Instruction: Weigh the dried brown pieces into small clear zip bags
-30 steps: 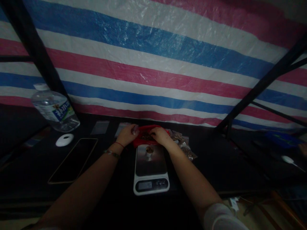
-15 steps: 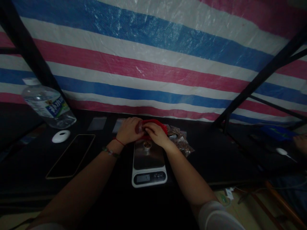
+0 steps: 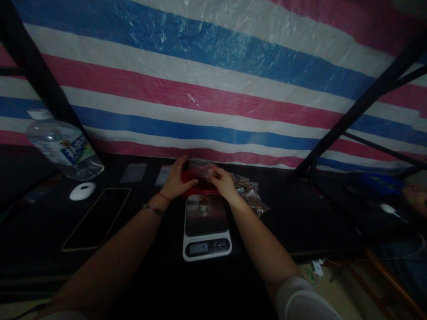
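A clear plastic bag (image 3: 202, 165) is raised over a red container (image 3: 187, 177) behind the scale. My right hand (image 3: 224, 183) pinches the bag's right side. At its left end is my left hand (image 3: 178, 180), thumb and fingers spread apart; whether the fingertips touch the bag is unclear. Just in front lies a white digital scale (image 3: 207, 226) with a metal plate, and on it stands a small white cup (image 3: 204, 203) containing brownish bits. Filled clear bags (image 3: 251, 198) are piled right of my right hand. The red container's contents are mostly hidden.
Two flat empty bags (image 3: 133, 172) lie to the left. Nearby are a phone (image 3: 96, 218), a white mouse (image 3: 82, 191) and a large water bottle (image 3: 65, 146). Dark metal posts (image 3: 347, 118) flank the striped sheet (image 3: 213, 102). Another person's hand (image 3: 415, 198) shows at far right.
The clear bag has come up higher and shows more plainly. My left hand has spread its fingers and moved slightly left; my right hand has shifted right with the bag's edge.
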